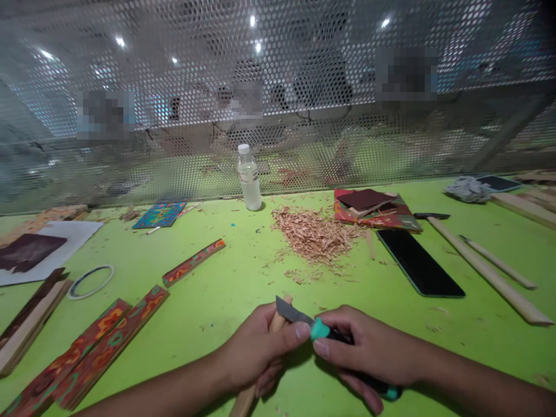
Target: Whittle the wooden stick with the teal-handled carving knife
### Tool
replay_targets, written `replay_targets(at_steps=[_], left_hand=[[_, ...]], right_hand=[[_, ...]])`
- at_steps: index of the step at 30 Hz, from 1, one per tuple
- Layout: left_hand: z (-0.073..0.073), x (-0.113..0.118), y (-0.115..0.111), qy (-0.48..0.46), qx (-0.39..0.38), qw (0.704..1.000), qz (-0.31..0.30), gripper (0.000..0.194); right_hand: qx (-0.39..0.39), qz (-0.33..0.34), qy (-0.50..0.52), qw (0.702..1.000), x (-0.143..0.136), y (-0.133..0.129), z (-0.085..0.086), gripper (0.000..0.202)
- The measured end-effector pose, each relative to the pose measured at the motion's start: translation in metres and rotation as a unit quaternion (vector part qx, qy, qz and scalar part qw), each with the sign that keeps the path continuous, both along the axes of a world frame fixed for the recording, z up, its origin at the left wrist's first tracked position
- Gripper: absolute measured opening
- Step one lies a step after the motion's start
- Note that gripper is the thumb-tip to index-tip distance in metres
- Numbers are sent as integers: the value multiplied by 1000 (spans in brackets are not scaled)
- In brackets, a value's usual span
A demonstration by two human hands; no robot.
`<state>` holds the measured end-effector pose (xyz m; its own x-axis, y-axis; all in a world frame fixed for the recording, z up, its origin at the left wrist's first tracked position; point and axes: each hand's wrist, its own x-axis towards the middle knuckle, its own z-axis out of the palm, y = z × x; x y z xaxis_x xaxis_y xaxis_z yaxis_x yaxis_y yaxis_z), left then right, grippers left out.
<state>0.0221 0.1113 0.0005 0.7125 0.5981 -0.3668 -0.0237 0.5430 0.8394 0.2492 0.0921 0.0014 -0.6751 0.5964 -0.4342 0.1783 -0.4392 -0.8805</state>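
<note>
My left hand (256, 347) is closed around a slim wooden stick (244, 401), which slants up from the bottom edge of the view. In my right hand (360, 344) is a carving knife (320, 329) with a black and teal handle. Its grey blade lies across the stick's upper end, and my left thumb reaches to the base of the blade. The fingers of my left hand hide the middle of the stick. Beyond both hands sits a heap of wood shavings (319, 236) on the green table (243, 272).
A water bottle (249, 179) stands before a perforated metal screen (182, 156). To the right lie a black phone (420, 263) and a long-handled tool (486, 269). Patterned wood strips (115, 341) and a tape ring (91, 282) are at left. Sandpaper (367, 199) rests on a patterned board.
</note>
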Motion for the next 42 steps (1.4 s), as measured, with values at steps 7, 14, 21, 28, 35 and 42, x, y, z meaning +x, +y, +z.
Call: replay_targets(at_steps=[7,14,21,28,35,42], left_hand=[[2,1,2,27,12,999,-32,46],[5,8,-5,52,54,996,41,48],[-2,2,0,-11,-6,1000,-1,42],[0,-1,0,-11,3,999,-46,44],[0,4,-2,26,24,999,-8,46],[1,4,-4,13,17,1000,4,41]], right_hand=[[33,-29,-15,999,-4,-5,-1,43],[69,-112,9,991,-9,-7,-5,38],[25,-28,18,999,-2,0,-5,42],[-13,28,4,999,3,6,-1,46],[34,-31,7,999,-4,-4,-3,42],[43,-109,35,992,-8,-3,-7,41]])
